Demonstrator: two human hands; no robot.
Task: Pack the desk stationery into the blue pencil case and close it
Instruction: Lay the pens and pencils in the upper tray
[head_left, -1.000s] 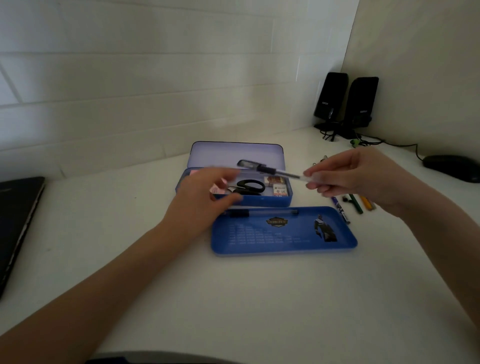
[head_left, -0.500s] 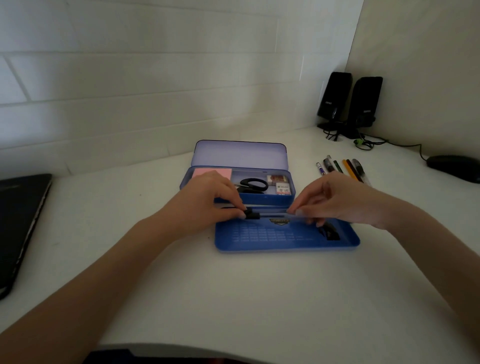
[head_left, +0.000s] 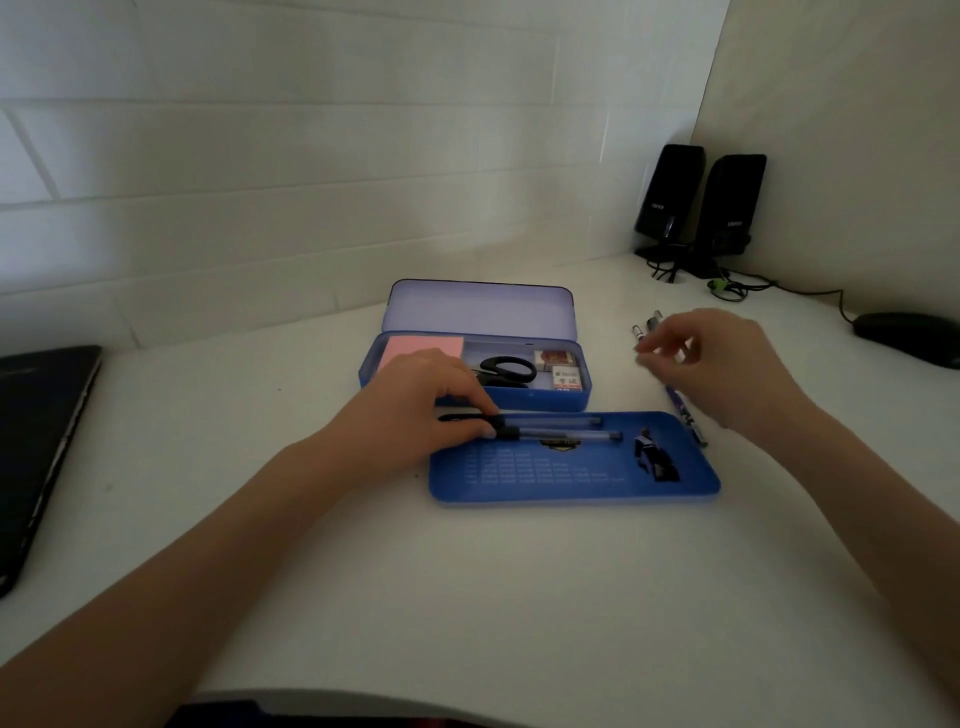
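The blue pencil case (head_left: 530, 401) stands with its lid up at the desk's middle; inside lie pink sticky notes (head_left: 415, 347), black scissors (head_left: 506, 370) and two erasers (head_left: 563, 369). In front lies its blue inner tray (head_left: 571, 480) with two clear pens (head_left: 561, 428) along the far edge. My left hand (head_left: 421, 405) rests on the black caps of those pens, fingertips pinching them. My right hand (head_left: 717, 364) hovers, blurred, fingers apart and empty, over several loose pens (head_left: 684, 413) on the desk right of the case.
A closed black laptop (head_left: 36, 447) lies at the left edge. Two black speakers (head_left: 698, 208) with cables stand in the back right corner, and a black mouse (head_left: 906, 338) sits at the far right. White walls bound the desk behind and right.
The pen carried over the case a second ago now lies in the tray beside the other. My right hand has let go and moved right, over the loose pens; my left stays on the caps.
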